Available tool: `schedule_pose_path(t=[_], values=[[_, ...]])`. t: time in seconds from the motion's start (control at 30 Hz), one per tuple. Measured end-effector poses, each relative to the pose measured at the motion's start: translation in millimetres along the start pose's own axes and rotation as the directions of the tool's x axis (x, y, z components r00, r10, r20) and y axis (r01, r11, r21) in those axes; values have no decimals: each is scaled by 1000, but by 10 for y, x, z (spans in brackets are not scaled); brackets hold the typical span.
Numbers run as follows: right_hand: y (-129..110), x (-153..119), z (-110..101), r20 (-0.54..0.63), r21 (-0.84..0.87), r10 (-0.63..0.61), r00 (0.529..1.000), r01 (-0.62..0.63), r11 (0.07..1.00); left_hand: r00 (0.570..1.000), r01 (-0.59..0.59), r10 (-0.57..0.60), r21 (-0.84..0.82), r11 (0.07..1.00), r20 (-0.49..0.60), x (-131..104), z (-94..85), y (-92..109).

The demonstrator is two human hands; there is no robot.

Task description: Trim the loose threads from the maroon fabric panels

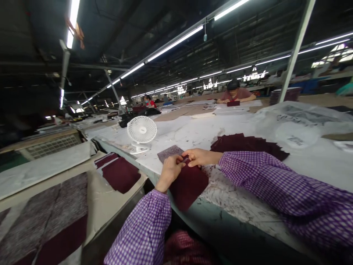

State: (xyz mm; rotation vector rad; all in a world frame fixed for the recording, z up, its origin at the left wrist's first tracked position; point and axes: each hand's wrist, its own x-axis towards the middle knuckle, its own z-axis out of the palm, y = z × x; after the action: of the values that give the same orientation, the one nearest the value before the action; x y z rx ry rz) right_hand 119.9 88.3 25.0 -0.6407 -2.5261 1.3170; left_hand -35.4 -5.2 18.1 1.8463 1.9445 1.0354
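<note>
A maroon fabric piece [189,187] lies over the front edge of the white-covered table, its lower part hanging past the edge. My left hand [171,170] pinches its upper left edge, fingers closed. My right hand [200,157] is bent over the same upper edge from the right, thumb and fingers pressed together on the cloth. Both hands' fingertips nearly meet. Just behind them lies a speckled grey-purple piece [170,151]. To the right, behind my right forearm, a fanned pile of maroon pieces [245,143] rests on the table.
A small white fan [141,130] stands behind my left hand. On the lower left surface are a maroon stack [121,175] and large speckled pieces [66,198]. Clear plastic bags [298,129] lie at the right. A person [237,94] leans over the table farther back.
</note>
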Motion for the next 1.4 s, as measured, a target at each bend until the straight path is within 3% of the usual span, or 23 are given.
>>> schedule_pose_path(t=[0.1,0.23,0.37,0.53,0.8,1.03,1.23,1.4], values=[[-12,-113,-33,-107,-254,47,993,-73,964,997,-64,68,73,995,-42,24,181,8],[74,-335,0,-264,-556,-126,956,-45,830,985,-157,164,130,979,-50,5,264,-11],[182,-468,102,-265,-693,-245,933,-7,721,982,-176,185,145,974,-48,-12,265,-26],[188,-470,157,-280,-726,-247,928,-36,687,974,-215,224,264,940,-5,-17,283,-12],[162,-491,148,-270,-739,-243,932,-39,672,947,-307,310,507,805,83,-82,295,89],[112,-466,201,-240,-764,-403,883,84,639,947,-313,305,520,795,103,-75,292,101],[84,-442,238,-253,-764,-326,911,19,645,957,-280,280,471,837,72,-55,304,110],[111,-393,160,-216,-727,-300,929,52,684,963,-271,251,391,880,101,-86,113,-12]])
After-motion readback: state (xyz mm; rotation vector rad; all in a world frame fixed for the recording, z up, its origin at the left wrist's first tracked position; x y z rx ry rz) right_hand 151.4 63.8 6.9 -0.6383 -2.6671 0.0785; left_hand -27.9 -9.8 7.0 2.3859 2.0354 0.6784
